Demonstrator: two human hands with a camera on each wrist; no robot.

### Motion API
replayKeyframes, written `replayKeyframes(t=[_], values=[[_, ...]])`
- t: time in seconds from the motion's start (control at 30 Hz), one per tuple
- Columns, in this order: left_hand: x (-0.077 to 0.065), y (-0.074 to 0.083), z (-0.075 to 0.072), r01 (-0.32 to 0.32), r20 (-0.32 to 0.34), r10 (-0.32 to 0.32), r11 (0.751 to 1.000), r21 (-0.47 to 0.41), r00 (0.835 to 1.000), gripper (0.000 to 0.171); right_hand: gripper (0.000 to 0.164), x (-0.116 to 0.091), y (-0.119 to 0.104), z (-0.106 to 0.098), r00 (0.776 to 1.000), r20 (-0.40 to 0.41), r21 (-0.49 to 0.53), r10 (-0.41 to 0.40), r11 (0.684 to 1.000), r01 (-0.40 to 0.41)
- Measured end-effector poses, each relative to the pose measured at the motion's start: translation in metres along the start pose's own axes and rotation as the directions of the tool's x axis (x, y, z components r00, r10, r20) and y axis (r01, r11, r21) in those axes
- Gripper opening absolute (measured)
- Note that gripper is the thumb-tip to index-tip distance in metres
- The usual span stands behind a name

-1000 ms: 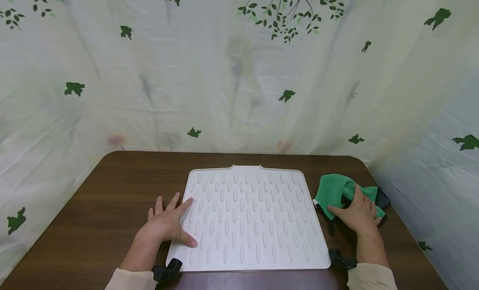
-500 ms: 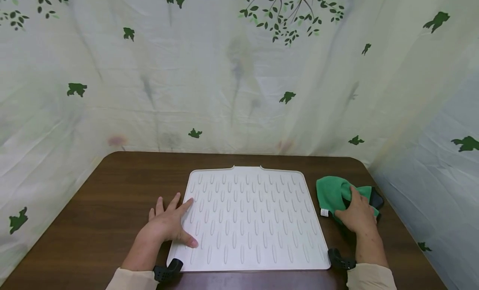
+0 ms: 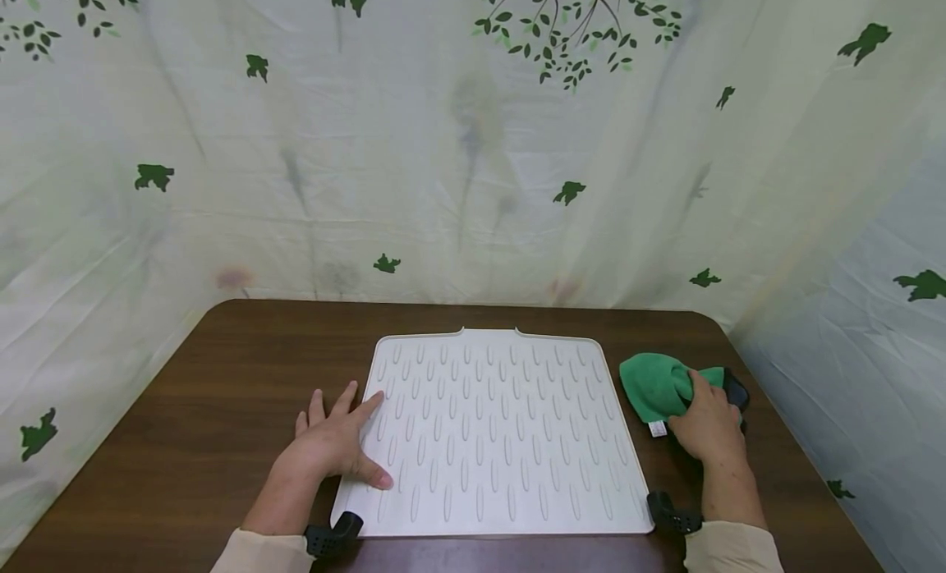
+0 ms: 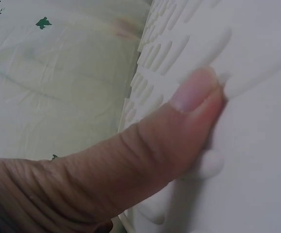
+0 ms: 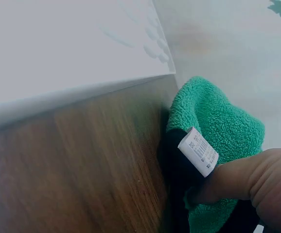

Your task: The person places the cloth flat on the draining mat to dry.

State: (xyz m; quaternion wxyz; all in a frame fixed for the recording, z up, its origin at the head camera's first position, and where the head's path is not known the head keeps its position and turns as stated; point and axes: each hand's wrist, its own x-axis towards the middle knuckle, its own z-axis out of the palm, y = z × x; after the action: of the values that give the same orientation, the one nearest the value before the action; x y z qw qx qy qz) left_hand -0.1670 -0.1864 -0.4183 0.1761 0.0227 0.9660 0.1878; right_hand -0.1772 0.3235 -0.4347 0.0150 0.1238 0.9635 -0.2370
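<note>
My left hand (image 3: pixel 332 443) rests at the left edge of a white ridged drain tray (image 3: pixel 510 442), fingers spread. In the left wrist view its thumb (image 4: pixel 179 121) presses on the white surface of the tray. Right of the tray, my right hand (image 3: pixel 711 421) grips a bunched green terry cloth (image 3: pixel 654 387) with a dark part (image 3: pixel 735 389) showing beyond the fingers. A white printed tag (image 5: pixel 199 151) sticks out of the cloth by the thumb in the right wrist view. That thumb (image 5: pixel 237 179) digs into the folds; the other right fingers are largely hidden there.
A dark brown wooden table (image 3: pixel 244 376) with rounded far corners carries everything. Behind it hangs a pale curtain (image 3: pixel 443 187) printed with green leaves. Black camera straps (image 3: pixel 332 536) sit on both wrists.
My right hand has shifted slightly left and gathered the green cloth into a tighter bundle. The white tag has swung down toward the thumb. My left hand and the tray hold their place.
</note>
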Motion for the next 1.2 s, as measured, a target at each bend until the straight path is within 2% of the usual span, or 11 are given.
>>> replayKeyframes(t=[0.2,0.47,0.87,1.2], values=[[-0.001,0.0,0.0,-0.002,0.0,0.002,1.0,-0.001,1.0,0.138,0.081,-0.003,-0.003,0.0,0.999,0.003,0.005,0.046,0.999,-0.046],[-0.001,0.001,0.0,-0.005,-0.008,0.005,1.0,0.007,1.0,0.138,0.077,-0.005,-0.005,-0.002,0.998,0.006,0.016,0.058,0.998,-0.059],[0.0,0.002,0.001,-0.007,-0.021,0.007,1.0,-0.001,1.0,0.138,0.077,-0.004,-0.001,-0.009,1.0,-0.023,0.013,-0.009,1.0,0.01],[0.0,0.002,0.001,-0.003,-0.017,0.003,1.0,-0.003,1.0,0.139,0.083,-0.007,-0.004,-0.014,0.997,-0.064,0.111,0.052,0.993,-0.045]])
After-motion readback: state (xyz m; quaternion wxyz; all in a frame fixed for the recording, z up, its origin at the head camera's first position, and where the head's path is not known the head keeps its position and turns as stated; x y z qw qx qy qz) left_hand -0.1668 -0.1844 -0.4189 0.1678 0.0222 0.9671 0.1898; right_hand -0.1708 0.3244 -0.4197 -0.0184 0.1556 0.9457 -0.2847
